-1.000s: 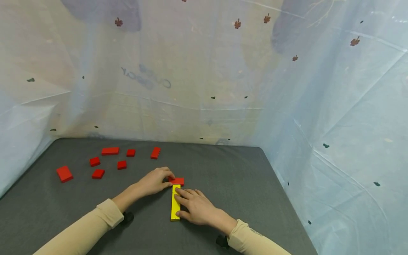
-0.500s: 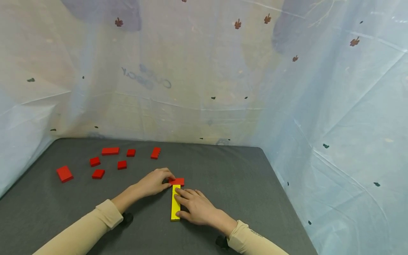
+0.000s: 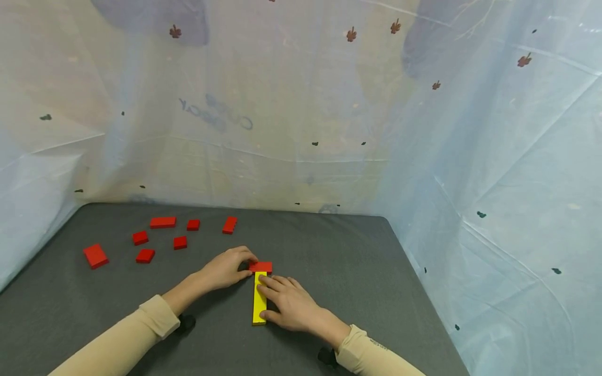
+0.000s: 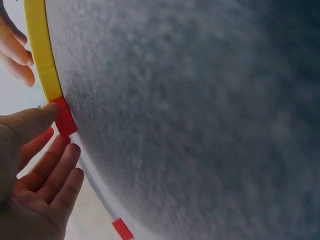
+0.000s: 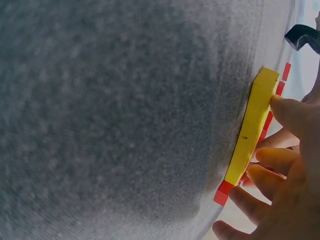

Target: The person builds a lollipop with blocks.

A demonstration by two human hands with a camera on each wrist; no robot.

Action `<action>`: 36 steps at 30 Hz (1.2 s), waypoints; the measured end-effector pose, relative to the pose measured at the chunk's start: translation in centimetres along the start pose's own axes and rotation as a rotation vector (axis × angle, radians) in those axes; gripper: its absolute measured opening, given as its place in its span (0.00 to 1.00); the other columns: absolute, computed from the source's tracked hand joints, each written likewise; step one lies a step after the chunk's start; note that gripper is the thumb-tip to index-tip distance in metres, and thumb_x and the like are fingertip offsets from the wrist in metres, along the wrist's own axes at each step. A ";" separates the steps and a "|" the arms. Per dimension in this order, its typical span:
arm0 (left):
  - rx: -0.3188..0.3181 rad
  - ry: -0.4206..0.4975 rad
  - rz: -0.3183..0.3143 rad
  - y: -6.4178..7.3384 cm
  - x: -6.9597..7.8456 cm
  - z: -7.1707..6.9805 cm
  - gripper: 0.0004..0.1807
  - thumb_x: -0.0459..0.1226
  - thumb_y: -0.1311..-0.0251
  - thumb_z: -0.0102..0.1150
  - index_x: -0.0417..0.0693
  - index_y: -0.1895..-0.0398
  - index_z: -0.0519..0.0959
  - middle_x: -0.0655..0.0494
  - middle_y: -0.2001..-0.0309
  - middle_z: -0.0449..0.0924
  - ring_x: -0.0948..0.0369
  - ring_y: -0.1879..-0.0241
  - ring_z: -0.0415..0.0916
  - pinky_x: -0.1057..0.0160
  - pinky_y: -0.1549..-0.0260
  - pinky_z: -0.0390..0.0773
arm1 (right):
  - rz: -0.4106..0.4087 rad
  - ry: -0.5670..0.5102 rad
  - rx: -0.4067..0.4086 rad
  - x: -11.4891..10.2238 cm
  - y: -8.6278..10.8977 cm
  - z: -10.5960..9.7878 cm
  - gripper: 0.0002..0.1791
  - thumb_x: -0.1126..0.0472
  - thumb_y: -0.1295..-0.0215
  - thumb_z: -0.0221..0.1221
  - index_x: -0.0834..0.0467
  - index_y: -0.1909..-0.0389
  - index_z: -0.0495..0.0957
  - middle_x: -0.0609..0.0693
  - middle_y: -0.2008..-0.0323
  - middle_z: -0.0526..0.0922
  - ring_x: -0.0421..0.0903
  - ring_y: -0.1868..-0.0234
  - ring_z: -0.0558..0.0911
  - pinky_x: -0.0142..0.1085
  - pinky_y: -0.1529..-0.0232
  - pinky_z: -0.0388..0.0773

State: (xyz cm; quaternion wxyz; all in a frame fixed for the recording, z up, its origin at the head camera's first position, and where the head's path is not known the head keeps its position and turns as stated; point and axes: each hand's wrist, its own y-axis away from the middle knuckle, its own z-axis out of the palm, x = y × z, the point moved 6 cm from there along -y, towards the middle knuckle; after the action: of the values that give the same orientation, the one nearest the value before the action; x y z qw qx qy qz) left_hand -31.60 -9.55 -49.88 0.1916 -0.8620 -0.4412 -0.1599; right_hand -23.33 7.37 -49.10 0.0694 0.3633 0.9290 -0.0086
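Yellow bar (image 3: 259, 303) and red crosspiece (image 3: 263, 267) lie flat on the grey table (image 3: 367, 282), touching, the bar's far end against the crosspiece's near side, so that we see a T with its top away from us.

Farthest left we have a large red block (image 3: 96, 256), set at a slant. Our left sleeve (image 3: 117, 334), beige and turned back at the cuff, comes in from the lower edge. Then follow a small red block (image 3: 140, 238) and, nearer to us, a second small block (image 3: 145, 256). Just beyond them a long red block (image 3: 163, 222) lies crosswise near the far edge. Next come a third small block (image 3: 180, 242) and, farther back, a fourth small block (image 3: 193, 225).

Our left hand (image 3: 228, 269) pinches the left end of the red crosspiece between thumb and forefinger. Well behind it lies a toothed red block (image 3: 229, 225).

The yellow bar runs towards us; the left wrist view shows a seam across it near the crosspiece. Our right hand (image 3: 293, 307) spreads its fingers, tips resting on the bar, thumb by its near end. Last, our right sleeve (image 3: 376, 355) slopes off to the lower right.
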 end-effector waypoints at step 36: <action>0.183 -0.177 -0.262 6.3 -13.0 -9.6 0.22 0.34 0.40 0.74 0.39 0.43 0.84 0.32 0.39 0.76 0.33 0.40 0.72 0.25 0.48 0.68 | 0.124 -0.108 -0.080 2.4 -1.5 0.3 0.42 0.36 0.23 0.54 0.50 0.17 0.56 0.44 0.17 0.52 0.48 0.17 0.52 0.59 0.22 0.54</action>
State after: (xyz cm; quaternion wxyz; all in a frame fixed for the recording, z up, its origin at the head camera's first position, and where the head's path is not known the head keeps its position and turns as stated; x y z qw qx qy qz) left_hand -34.66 -26.54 -48.48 0.2074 -0.7870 -0.5773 -0.0662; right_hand -26.08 7.84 -49.76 0.1344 0.4161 0.8992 0.0130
